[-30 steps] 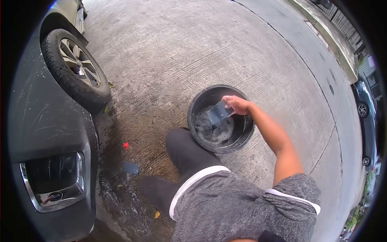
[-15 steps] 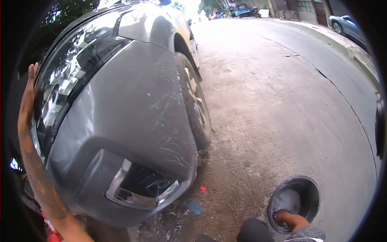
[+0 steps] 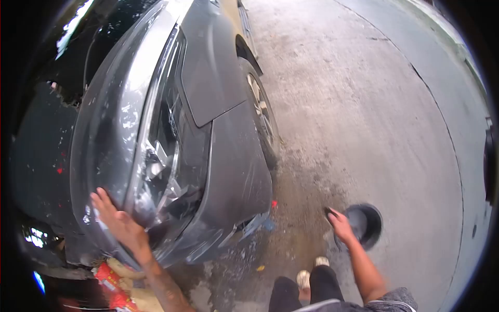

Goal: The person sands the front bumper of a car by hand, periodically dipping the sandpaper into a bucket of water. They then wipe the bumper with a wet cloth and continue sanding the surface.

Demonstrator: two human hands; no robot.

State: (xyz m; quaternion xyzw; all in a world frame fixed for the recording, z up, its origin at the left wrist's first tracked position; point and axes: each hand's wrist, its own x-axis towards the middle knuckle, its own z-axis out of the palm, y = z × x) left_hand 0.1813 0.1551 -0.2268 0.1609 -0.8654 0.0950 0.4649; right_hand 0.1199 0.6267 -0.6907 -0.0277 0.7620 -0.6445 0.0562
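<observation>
My left hand (image 3: 120,221) lies flat with fingers stretched on the front of a dark grey car (image 3: 106,156), left of its headlight (image 3: 169,192). My right hand (image 3: 340,226) is closed round a small dark item (image 3: 328,211), too small to name, at the left rim of a black bucket (image 3: 373,223). The bucket stands on the ground to the right of the car's front corner. Wet marks show on the bumper and the concrete.
Red and yellowish sacks (image 3: 112,286) lie below the car's front at the lower left. A front wheel (image 3: 262,112) stands beside the concrete driveway (image 3: 332,104). My feet (image 3: 303,279) are at the bottom centre. A small red piece (image 3: 274,204) is by the bumper.
My right hand has come up out of the bucket with a dark item in it. My left hand now shows lower, on the car's front. The view has turned and moved along the car.
</observation>
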